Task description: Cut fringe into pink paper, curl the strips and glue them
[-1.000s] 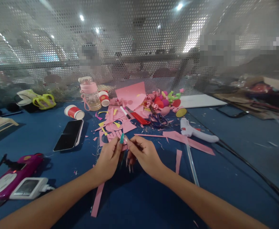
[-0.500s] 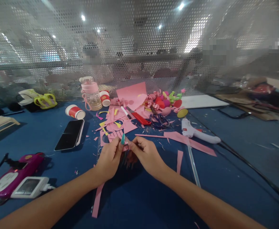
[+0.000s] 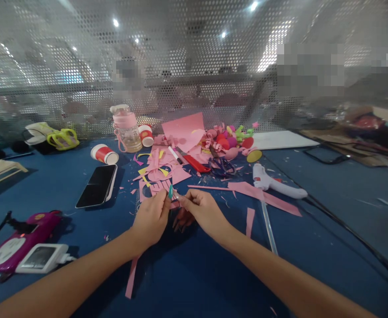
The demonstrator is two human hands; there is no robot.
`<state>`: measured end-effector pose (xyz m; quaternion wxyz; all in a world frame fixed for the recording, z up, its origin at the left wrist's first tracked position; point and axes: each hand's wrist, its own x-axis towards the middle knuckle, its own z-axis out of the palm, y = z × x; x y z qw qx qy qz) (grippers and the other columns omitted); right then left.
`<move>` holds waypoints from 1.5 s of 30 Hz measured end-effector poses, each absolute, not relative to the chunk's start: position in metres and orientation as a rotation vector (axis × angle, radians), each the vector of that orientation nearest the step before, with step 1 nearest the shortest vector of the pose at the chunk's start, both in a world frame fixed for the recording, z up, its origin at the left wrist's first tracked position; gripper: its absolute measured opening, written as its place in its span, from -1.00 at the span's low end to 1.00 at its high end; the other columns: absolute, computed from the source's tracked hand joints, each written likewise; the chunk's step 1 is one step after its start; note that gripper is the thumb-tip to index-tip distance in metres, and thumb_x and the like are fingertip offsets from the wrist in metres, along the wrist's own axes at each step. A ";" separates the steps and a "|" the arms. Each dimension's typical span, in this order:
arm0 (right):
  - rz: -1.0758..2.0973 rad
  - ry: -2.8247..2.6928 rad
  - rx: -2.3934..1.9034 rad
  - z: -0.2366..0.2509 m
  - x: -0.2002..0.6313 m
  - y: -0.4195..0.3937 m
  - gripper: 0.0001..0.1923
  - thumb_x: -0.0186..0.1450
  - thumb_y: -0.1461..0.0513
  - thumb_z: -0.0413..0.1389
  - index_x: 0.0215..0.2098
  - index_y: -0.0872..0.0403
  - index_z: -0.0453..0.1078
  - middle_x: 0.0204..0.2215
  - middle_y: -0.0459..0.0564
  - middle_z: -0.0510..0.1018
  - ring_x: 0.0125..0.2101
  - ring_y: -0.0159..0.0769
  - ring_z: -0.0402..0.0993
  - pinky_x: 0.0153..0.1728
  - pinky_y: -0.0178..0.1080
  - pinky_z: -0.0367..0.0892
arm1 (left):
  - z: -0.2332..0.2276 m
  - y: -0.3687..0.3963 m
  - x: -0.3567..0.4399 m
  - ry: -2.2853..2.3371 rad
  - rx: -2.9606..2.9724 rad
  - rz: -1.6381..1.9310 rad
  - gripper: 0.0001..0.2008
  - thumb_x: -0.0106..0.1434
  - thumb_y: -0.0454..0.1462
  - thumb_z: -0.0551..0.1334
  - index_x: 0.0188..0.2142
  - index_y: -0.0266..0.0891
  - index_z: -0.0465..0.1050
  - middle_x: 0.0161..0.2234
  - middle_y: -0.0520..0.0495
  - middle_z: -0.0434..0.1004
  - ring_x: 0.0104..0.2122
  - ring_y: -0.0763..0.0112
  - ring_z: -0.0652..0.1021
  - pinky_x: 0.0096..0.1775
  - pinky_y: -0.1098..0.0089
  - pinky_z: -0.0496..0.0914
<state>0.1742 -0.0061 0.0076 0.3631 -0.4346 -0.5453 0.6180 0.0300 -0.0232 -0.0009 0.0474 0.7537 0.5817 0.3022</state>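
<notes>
Pink paper scraps (image 3: 162, 174) litter the blue worktop (image 3: 194, 274) beyond both hands. Left hand (image 3: 151, 217) and right hand (image 3: 203, 210) pinch one small pink piece (image 3: 174, 204) between fingertips; a firm, steady grip suits such flimsy paper.

Pink on blue
Pink paper scraps (image 3: 167, 174) over blue desk (image 3: 313, 247); teal nail (image 3: 170, 191), red-and-white cup (image 3: 104, 155), white glue gun (image 3: 275, 184).

Matt pink paper scraps (image 3: 167, 174) litter the matt blue desk (image 3: 194, 274); glossy black phone (image 3: 97, 186), white plastic glue gun (image 3: 273, 183).
</notes>
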 end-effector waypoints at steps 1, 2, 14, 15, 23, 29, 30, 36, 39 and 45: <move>1.596 -1.402 -1.122 0.008 0.174 -0.006 -0.71 0.13 0.07 0.08 -0.56 0.08 0.16 -0.70 -0.14 0.47 -0.71 -0.42 0.43 -0.71 -0.43 0.27 | -0.002 -0.023 0.030 1.790 2.311 0.919 -0.78 0.27 -0.24 -0.16 -0.48 -0.18 0.10 -0.62 0.02 0.27 -0.60 0.38 0.34 -0.52 0.40 0.12; 1.607 -1.393 -1.128 0.008 0.174 -0.006 -0.71 0.14 0.07 0.07 -0.56 0.08 0.16 -0.70 -0.13 0.47 -0.71 -0.42 0.43 -0.71 -0.43 0.27 | -0.002 -0.022 0.029 1.800 2.321 0.920 -0.78 0.27 -0.25 -0.15 -0.48 -0.18 0.10 -0.62 0.02 0.28 -0.60 0.37 0.34 -0.53 0.40 0.13; 1.645 -1.319 -1.155 0.014 0.172 -0.004 -0.72 0.28 0.15 -0.12 -0.54 0.10 0.15 -0.73 -0.14 0.43 -0.77 -0.45 0.39 -0.76 -0.45 0.27 | 0.002 -0.021 0.030 1.850 2.237 0.902 -0.79 0.26 -0.26 -0.14 -0.48 -0.19 0.11 -0.60 0.02 0.28 -0.57 0.38 0.35 -0.49 0.41 0.15; 1.626 -1.334 -1.151 0.012 0.172 -0.004 -0.72 0.27 0.15 -0.09 -0.55 0.11 0.15 -0.73 -0.15 0.43 -0.77 -0.47 0.38 -0.76 -0.46 0.27 | 0.003 -0.021 0.030 1.852 2.228 0.897 -0.79 0.26 -0.26 -0.14 -0.48 -0.19 0.10 -0.60 0.02 0.27 -0.57 0.38 0.35 -0.49 0.41 0.14; 1.565 -1.356 -1.079 0.008 0.171 -0.007 -0.73 0.16 0.10 0.05 -0.55 0.10 0.16 -0.74 -0.20 0.37 -0.81 -0.52 0.32 -0.79 -0.48 0.25 | 0.004 -0.023 0.030 1.696 2.145 0.892 -0.76 0.28 -0.23 -0.16 -0.49 -0.19 0.10 -0.62 0.05 0.25 -0.61 0.42 0.30 -0.51 0.42 0.13; 1.568 -1.348 -1.101 0.006 0.167 -0.008 -0.68 0.18 0.02 -0.02 -0.55 0.09 0.14 -0.76 -0.21 0.34 -0.81 -0.50 0.31 -0.81 -0.46 0.24 | 0.002 -0.023 0.030 1.638 2.194 0.888 -0.76 0.28 -0.24 -0.14 -0.51 -0.19 0.07 -0.62 0.06 0.22 -0.60 0.43 0.29 -0.51 0.42 0.09; 1.573 -1.355 -1.116 0.006 0.167 -0.008 -0.67 0.19 0.01 -0.04 -0.54 0.09 0.14 -0.76 -0.20 0.34 -0.81 -0.49 0.31 -0.81 -0.46 0.24 | 0.002 -0.023 0.030 1.644 2.198 0.892 -0.76 0.28 -0.24 -0.14 -0.51 -0.19 0.07 -0.62 0.07 0.21 -0.60 0.43 0.28 -0.51 0.42 0.09; 1.406 -1.536 -1.195 0.008 0.171 -0.012 -0.68 0.23 0.05 -0.08 -0.56 0.08 0.12 -0.78 -0.22 0.28 -0.83 -0.51 0.24 -0.83 -0.47 0.14 | 0.004 -0.024 0.030 1.648 2.156 0.895 -0.75 0.28 -0.22 -0.14 -0.52 -0.18 0.06 -0.64 0.09 0.18 -0.62 0.45 0.26 -0.52 0.42 0.08; 1.191 -1.712 -1.205 0.011 0.174 -0.014 -0.67 0.26 0.07 -0.11 -0.59 0.06 0.09 -0.81 -0.22 0.25 -0.82 -0.50 0.22 -0.79 -0.44 0.13 | 0.006 -0.024 0.030 1.589 2.119 0.901 -0.74 0.29 -0.20 -0.15 -0.50 -0.20 0.11 -0.61 0.07 0.24 -0.59 0.45 0.29 -0.50 0.43 0.11; 0.885 -1.916 -1.213 0.013 0.175 -0.013 -0.72 0.27 0.19 -0.11 -0.59 0.05 0.11 -0.79 -0.18 0.26 -0.74 -0.43 0.26 -0.67 -0.38 0.10 | 0.009 -0.027 0.030 1.346 2.025 1.007 -0.69 0.30 -0.19 -0.18 -0.42 -0.24 0.23 -0.54 0.02 0.30 -0.54 0.46 0.31 -0.44 0.42 0.18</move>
